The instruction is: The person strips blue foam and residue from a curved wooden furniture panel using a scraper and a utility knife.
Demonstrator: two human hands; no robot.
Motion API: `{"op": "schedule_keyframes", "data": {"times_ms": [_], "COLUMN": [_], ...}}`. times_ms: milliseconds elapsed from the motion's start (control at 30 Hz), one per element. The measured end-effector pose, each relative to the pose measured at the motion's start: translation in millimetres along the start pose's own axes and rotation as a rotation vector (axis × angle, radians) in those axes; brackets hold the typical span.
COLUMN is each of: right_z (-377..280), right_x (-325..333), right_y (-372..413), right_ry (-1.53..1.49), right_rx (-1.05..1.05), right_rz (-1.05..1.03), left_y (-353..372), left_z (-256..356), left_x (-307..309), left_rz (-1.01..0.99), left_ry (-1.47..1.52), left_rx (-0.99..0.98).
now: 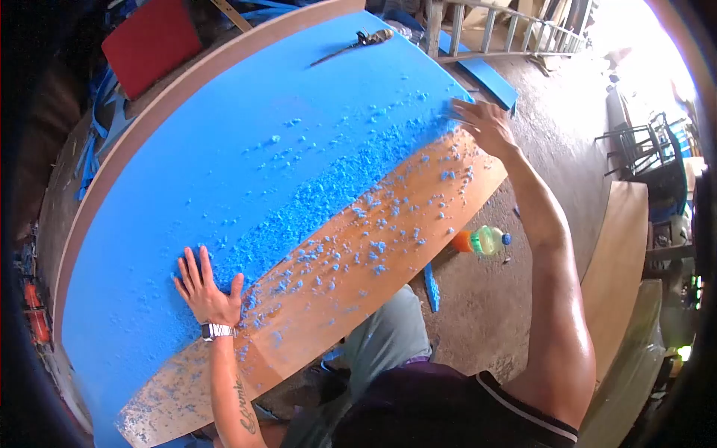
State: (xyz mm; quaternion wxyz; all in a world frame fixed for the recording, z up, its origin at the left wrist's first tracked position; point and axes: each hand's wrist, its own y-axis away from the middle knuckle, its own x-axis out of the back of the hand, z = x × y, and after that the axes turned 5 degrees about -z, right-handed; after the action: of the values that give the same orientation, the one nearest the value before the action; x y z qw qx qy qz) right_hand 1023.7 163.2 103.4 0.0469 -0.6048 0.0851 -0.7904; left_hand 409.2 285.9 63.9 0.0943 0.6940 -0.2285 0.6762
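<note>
A large blue sheet (187, 157) lies next to a brown board (299, 328). Blue crumbs (321, 190) are heaped along the line where the two meet and scatter over both. My left hand (208, 295), with a watch at the wrist, rests on the sheet near the lower end of the heap, fingers spread. My right hand (485, 127) is at the far right corner of the sheet, by the upper end of the crumbs; its fingers are stretched out and slightly blurred, with nothing seen in them. A dark, long-bladed tool (352, 46) lies on the sheet near its far edge.
A curved brown rim (119, 149) borders the sheet's far side. On the floor stands a bottle (487, 241) beside something orange. A ladder (515, 33) and a blue strip (489, 81) are beyond the right corner. A red panel (151, 46) is at upper left; chairs (642, 142) are at right.
</note>
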Motion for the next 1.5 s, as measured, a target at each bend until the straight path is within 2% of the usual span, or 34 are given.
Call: {"op": "schedule_keyframes", "data": {"times_ms": [67, 133, 200, 233, 300, 400, 433, 533, 567, 600, 667, 700, 733, 800, 867, 933, 1000, 1033, 1133, 1167, 1200, 1267, 1333, 1367, 1433, 1500], "right_z": [15.2, -3.1, -46.5, -60.7, -130.6, -239.3, -274.7, -308.8, -295.7, -255.2, -166.5, -139.9, -119.0, -118.0, -162.3, -182.2, -199.2, -193.9, -155.1, -134.0, -107.0, -73.0, -96.2, -106.2, -129.6, -107.1], "right_x": [0.0, 11.7, 19.8, 17.2, 27.8, 51.5, 48.7, 75.9, 78.7, 75.0, 79.2, 82.2, 68.3, 75.4, 103.3, 82.3, 72.4, 55.6, 38.2, 34.3, 20.8, 8.4, 31.6, 18.7, 3.8, 1.6], "right_y": [14.8, 8.7, -6.8, -12.4, -26.8, -34.3, -34.4, -38.6, -37.6, -32.7, -7.7, 12.2, 35.7, 38.9, 24.7, 21.0, 19.1, 19.5, 13.9, 12.3, 10.0, -2.0, -26.7, -39.5, -59.7, -58.6], "right_ry": [0.137, -0.034, -0.422, -0.692, -0.693, -0.446, -0.487, -0.37, -0.33, -0.301, -0.192, -0.069, 0.109, -0.042, -0.281, -0.255, -0.213, -0.244, -0.216, -0.185, -0.158, -0.111, -0.357, -0.394, -0.248, -0.297], "right_rx": [-0.235, -0.424, -0.569, -0.458, -0.133, 0.201, 0.259, 0.368, 0.361, 0.234, -0.264, -0.465, -0.497, -0.579, -0.445, -0.399, -0.13, -0.042, 0.059, 0.034, 0.024, 0.176, 0.074, 0.298, 0.458, 0.476], "right_rz": [-0.023, 0.129, 0.301, 0.193, 0.216, -0.017, -0.06, -0.136, -0.163, -0.223, -0.392, -0.389, -0.186, -0.086, -0.079, -0.2, -0.093, -0.037, -0.088, -0.077, -0.011, 0.068, -0.185, -0.014, -0.025, -0.035], "left_y": [2.3, 2.2, 3.8, 4.6, 5.4, 10.1, 11.9, 13.7, 15.0, 13.6, 15.2, 14.7, 12.5, 12.2, 11.6, 11.8, 10.5, 10.9, 11.1, 10.4, 8.7, 5.5, -1.2, -3.6, -14.1, -31.6], "left_z": [-1.4, -2.3, -2.2, -2.4, -1.9, -10.1, -11.4, -14.2, -14.8, -14.7, -15.3, -15.2, -15.3, -14.9, -14.0, -13.2, -15.3, -17.4, -17.3, -16.7, -13.5, -5.1, 5.5, 13.6, 30.8, 74.7], "left_x": [1.1, -1.2, -0.3, 0.5, 1.7, -4.1, -4.4, -8.8, -9.6, -8.6, -4.8, -3.6, -2.5, -2.3, -8.9, -4.9, -3.6, -6.5, -7.7, -7.3, -4.9, 1.6, 2.6, 3.8, -7.3, -3.7], "left_rz": [-0.007, 0.003, 0.0, 0.003, 0.017, 0.055, 0.054, 0.093, 0.092, 0.097, 0.088, 0.084, 0.08, 0.095, 0.134, 0.109, 0.098, 0.114, 0.112, 0.091, 0.089, 0.081, -0.025, -0.079, -0.175, -0.166], "left_ry": [0.006, 0.028, 0.043, 0.025, 0.043, 0.113, 0.136, 0.198, 0.211, 0.222, 0.235, 0.241, 0.245, 0.246, 0.23, 0.221, 0.216, 0.215, 0.197, 0.179, 0.157, 0.106, 0.063, 0.052, 0.041, 0.113], "left_rx": [0.005, 0.015, 0.017, 0.011, -0.003, -0.106, -0.136, -0.173, -0.175, -0.173, -0.176, -0.172, -0.172, -0.171, -0.191, -0.208, -0.202, -0.197, -0.196, -0.191, -0.179, -0.149, -0.036, 0.038, 0.198, 0.138]}}
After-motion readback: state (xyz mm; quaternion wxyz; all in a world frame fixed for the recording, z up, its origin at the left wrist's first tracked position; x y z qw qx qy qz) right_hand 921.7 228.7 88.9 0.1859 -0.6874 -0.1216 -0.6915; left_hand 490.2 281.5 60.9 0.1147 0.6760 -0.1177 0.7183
